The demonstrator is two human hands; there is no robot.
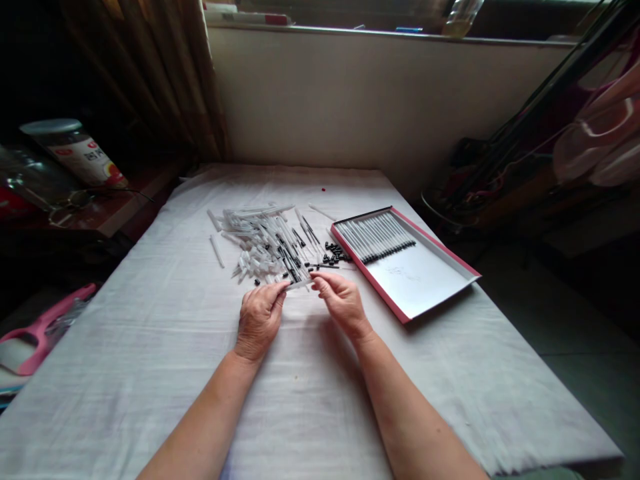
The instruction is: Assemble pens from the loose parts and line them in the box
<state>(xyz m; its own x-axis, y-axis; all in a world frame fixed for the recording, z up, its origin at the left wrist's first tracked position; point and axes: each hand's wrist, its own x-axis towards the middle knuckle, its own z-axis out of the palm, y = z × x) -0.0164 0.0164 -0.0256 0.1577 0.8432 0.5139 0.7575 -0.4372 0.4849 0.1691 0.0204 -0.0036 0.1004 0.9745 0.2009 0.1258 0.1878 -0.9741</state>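
My left hand (260,315) and my right hand (341,301) meet over the white cloth, each pinching one end of a thin clear tube (300,285) held level between them. Just beyond the hands lies a loose pile of clear tubes and caps (260,243). Small black end pieces (334,253) are scattered to the right of the pile. A shallow box lid with a red rim (425,280) lies to the right, and a neat row of finished tubes with black tips (377,237) fills its far end.
A white cloth covers the table (150,347). A jar with a printed label (83,155) stands on a dark shelf at the left. A pink object (45,323) lies at the left edge. Clothing and dark rods (575,100) lean at the right.
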